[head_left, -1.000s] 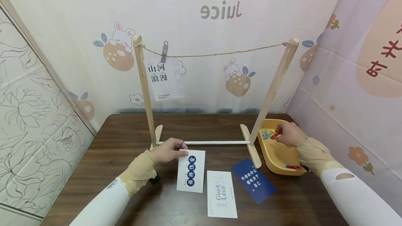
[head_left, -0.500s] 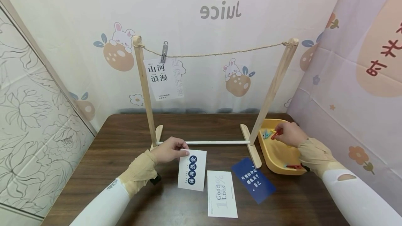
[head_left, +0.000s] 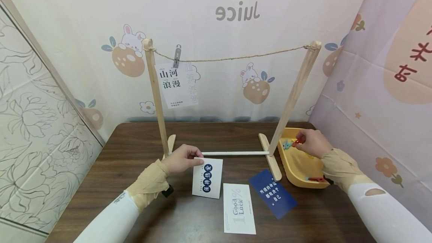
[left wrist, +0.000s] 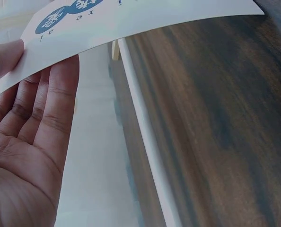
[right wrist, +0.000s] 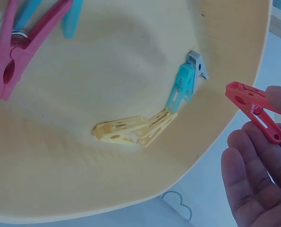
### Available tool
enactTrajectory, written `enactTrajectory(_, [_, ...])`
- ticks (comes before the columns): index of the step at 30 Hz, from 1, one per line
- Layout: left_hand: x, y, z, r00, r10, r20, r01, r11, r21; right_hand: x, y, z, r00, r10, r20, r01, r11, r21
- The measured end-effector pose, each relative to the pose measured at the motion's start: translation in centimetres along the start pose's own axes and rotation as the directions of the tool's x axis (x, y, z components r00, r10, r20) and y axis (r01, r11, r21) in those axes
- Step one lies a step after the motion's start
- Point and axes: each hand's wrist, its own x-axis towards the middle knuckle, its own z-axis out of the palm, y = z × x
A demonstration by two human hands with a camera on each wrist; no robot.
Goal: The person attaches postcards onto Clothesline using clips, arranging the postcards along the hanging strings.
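My left hand (head_left: 182, 158) pinches the top left corner of a white card (head_left: 207, 183) with dark blue circles, thumb in front and fingers behind. In the left wrist view the card (left wrist: 112, 21) is tilted up off the table. Over the far end of a yellow basket (head_left: 291, 175), my right hand (head_left: 314, 143) holds a red clothespin (right wrist: 255, 109) between thumb and fingers. Yellow clothespins (right wrist: 131, 130), a teal one (right wrist: 180, 90), a grey one (right wrist: 197, 66) and a larger pink-red one (right wrist: 22, 52) lie in the basket.
A wooden stand (head_left: 293, 93) carries a twine line (head_left: 233, 58). One card (head_left: 177, 93) hangs there from a grey clothespin (head_left: 177, 56). A white "Good Luck" card (head_left: 239, 209) and a blue card (head_left: 273, 194) lie on the brown table (head_left: 111, 168). A white rod (head_left: 233, 153) joins the feet.
My left hand has risen slightly, lifting and tilting the card with blue circles. My right hand has shifted a little to the right and up with the red clothespin.
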Motion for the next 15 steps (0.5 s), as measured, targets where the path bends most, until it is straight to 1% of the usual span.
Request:
enactTrajectory(5, [-0.1,0.6,-0.3,0.999,0.021,-0.04,-0.02,1.0,0.02,-0.1,-0.3,-0.2,1.0,0.01,-0.001,-0.01,1.0,0.019])
enactTrajectory(10, [-0.2,1.2,-0.5,0.996,0.007,-0.09,-0.005,1.0,0.018,-0.2,-0.7,-0.5,1.0,0.017,-0.01,-0.017,0.999,0.034])
enactTrajectory(15, [-0.1,1.6,-0.9,0.992,0.006,-0.127,-0.004,1.0,0.012,-0.2,-0.9,-0.7,1.0,0.015,-0.021,-0.014,0.999,0.05])
